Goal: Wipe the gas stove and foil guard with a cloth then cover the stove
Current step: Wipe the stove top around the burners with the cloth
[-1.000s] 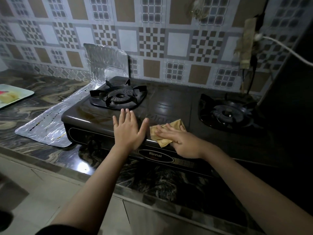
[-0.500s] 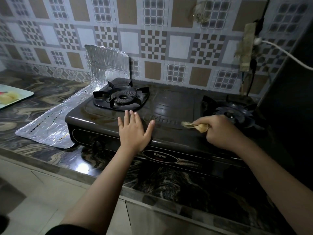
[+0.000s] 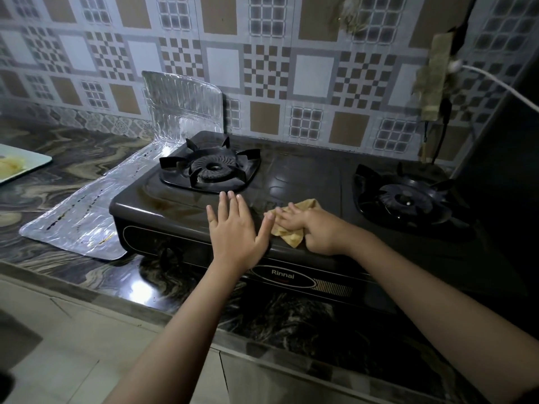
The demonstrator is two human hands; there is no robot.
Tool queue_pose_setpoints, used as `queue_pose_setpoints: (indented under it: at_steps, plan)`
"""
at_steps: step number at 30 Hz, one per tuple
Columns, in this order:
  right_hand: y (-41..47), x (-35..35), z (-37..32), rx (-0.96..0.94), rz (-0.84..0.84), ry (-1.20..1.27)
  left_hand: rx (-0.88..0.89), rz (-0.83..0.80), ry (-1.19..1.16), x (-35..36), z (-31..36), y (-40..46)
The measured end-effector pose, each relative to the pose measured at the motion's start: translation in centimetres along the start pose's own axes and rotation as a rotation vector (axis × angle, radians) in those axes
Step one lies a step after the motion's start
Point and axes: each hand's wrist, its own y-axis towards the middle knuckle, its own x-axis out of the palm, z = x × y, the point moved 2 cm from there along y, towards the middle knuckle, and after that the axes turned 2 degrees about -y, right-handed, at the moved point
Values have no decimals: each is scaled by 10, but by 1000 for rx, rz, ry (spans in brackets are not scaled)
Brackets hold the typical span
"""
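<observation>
Two hands on the job: right hand [image 3: 318, 228] has its fingers laid over a crumpled tan cloth [image 3: 291, 225], thumb tucked round the near edge, pushing it onto the middle of the Rinnai gas stove [image 3: 291, 176] top between the burners. Left hand [image 3: 234, 228] sits flat, fingers spread, bracing the front edge just beside the cloth. Tip for this step imo: keep that brace so the stove doesn't slide, work in overlapping passes, and go for the brownish smear near the left burner [image 3: 210, 170]. Foil guard [image 3: 87, 217] lies on the marble counter [image 3: 87, 147] to the left, spotted and still needing a wipe. No cover in sight.
</observation>
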Motion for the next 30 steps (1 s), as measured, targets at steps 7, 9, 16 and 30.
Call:
queue_pose_setpoints:
  at_steps: [7,9,16,30]
  plan:
    - [83,-8,-19,-123,-52,-46,7,0,-28,-1,-3,1]
    - [98,-17,-13,-84,-65,-15,15,6,-42,-1,-4,1]
    - [113,-29,10,-114,16,22,20,-4,-45,-1,-4,1]
    - [157,-55,75,-235,75,-25,-10,22,50,-2,-2,2]
